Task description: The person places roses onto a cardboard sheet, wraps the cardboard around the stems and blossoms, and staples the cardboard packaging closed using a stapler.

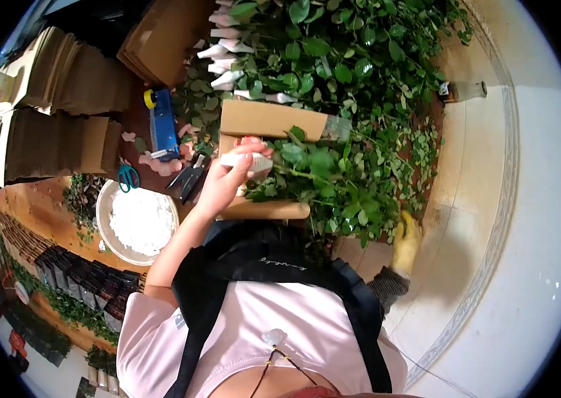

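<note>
White-sleeved flower [261, 165] is pinched in left hand [231, 172], cardboard [270, 119] beside; right hand's [408, 243] grip cannot be told. Positioning is judged in hand; gentle alignment is called for.

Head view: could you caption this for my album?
Left hand holds a white sleeve near folded cardboard; yellow-gloved right hand beside leafy stems.

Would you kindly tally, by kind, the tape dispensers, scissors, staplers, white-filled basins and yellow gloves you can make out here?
Blue tape dispenser: 1
Teal-handled scissors: 1 pair
Black stapler: 1
Basin of white material: 1
Yellow glove, on the right hand: 1
Total: 5
</note>
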Demonstrator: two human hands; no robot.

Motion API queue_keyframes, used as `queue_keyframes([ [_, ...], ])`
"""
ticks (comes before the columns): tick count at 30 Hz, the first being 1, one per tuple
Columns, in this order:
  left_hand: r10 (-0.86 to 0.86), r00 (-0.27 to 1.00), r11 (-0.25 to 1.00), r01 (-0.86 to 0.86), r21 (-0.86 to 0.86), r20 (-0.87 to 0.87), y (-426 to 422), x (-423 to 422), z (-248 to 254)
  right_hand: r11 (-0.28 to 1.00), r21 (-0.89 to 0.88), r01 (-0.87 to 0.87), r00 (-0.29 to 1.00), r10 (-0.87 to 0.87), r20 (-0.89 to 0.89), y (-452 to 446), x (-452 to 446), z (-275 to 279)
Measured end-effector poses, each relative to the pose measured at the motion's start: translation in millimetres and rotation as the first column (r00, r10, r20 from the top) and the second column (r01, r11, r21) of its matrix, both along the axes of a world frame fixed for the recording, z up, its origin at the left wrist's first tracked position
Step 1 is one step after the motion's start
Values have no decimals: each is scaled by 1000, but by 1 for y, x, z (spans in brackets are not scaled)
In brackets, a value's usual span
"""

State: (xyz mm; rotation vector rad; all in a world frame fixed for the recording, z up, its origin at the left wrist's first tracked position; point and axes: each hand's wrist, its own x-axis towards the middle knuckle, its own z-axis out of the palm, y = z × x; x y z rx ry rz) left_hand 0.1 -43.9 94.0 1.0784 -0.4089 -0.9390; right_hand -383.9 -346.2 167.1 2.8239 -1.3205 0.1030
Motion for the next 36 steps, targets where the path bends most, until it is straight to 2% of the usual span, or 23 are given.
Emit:
queue_keyframes([
  [2, 125, 973, 987, -141, -74, -194, -13, -11, 8, 987, -161, -1, 1000, 6, 30, 15, 48, 8],
  [4, 135, 987, 990, -137, -17, -93, -8, -9, 7, 997, -20, -78, 933, 80, 351, 46, 118, 26],
  [6, 81, 996, 988, -85, 133, 35, 0, -4, 5, 901, 272, -338, 832, 152, 533, 82, 180, 25],
  [8, 81, 936, 966, -158, 204, 342, 3, -1, 8, 722, 479, -499, 860, 346, 375, 111, 231, 22],
  [10, 80, 983, 949, -126, 288, 168, 9, -5, 20, 687, 161, -709, 698, 650, 300, 139, 269, 1],
  [11, 67, 851, 953, -209, 218, 521, 12, -1, 24, 646, 232, -727, 686, 694, 219, 138, 281, -16],
  [14, 150, 807, 887, -365, 283, 570, 38, 2, 18, 580, 280, -765, 634, 754, 169, 145, 292, -10],
  [15, 285, 817, 821, -478, 314, 501, 54, 4, 8, 593, 284, -753, 645, 751, 143, 146, 291, 0],
  [16, 344, 861, 667, -505, 548, 375, 71, 12, 29, 611, 289, -737, 661, 741, 117, 145, 290, 5],
  [17, 374, 797, 591, -599, 541, 474, 99, 23, 0, 596, 246, -765, 641, 743, 193, 137, 286, 1],
  [18, -122, 584, 312, -745, 590, 802, 127, 32, -11, 591, 251, -766, 637, 749, 180, 136, 285, 3],
  [19, -370, 619, 68, -726, 684, 693, 147, 29, -7, 582, 268, -768, 637, 736, 228, 136, 283, 5],
  [20, -513, 604, -125, -755, 644, 609, 160, 20, -18, 569, 287, -771, 635, 721, 277, 137, 281, 6],
  [22, -249, 563, 277, -738, 615, 788, 152, 21, -5, 533, 281, -798, 599, 754, 270, 137, 280, 2],
  [23, -123, 624, 531, -616, 582, 772, 133, 22, 17, 524, 287, -802, 595, 747, 297, 138, 280, 2],
  [25, 11, 801, 807, -361, 468, 599, 93, 9, 30, 517, 298, -802, 594, 743, 308, 140, 279, 0],
  [26, 11, 795, 910, -260, 324, 606, 72, 3, 38, 513, 294, -806, 589, 744, 317, 140, 279, -2],
  [28, 117, 832, 972, -208, 109, 542, 36, -19, 37, 515, 292, -806, 588, 747, 309, 137, 277, -3],
  [30, 173, 888, 954, -258, 151, 425, 18, -27, 33, 493, 327, -806, 579, 770, 267, 133, 275, 0],
  [31, 178, 890, 956, -258, 143, 421, 16, -25, 32, 531, 429, -731, 669, 685, 291, 137, 277, 18],
  [32, 218, 835, 942, -315, 114, 506, 16, -21, 31, 532, 428, -731, 667, 688, 284, 136, 273, 22],
  [34, 259, 773, 924, -373, 86, 579, 15, -19, 30, 627, 533, -568, 823, 421, 381, 129, 266, 29],
  [36, 226, 671, 922, -381, 67, 707, 15, -19, 30, 656, 516, -551, 832, 473, 289, 115, 262, 22],
])
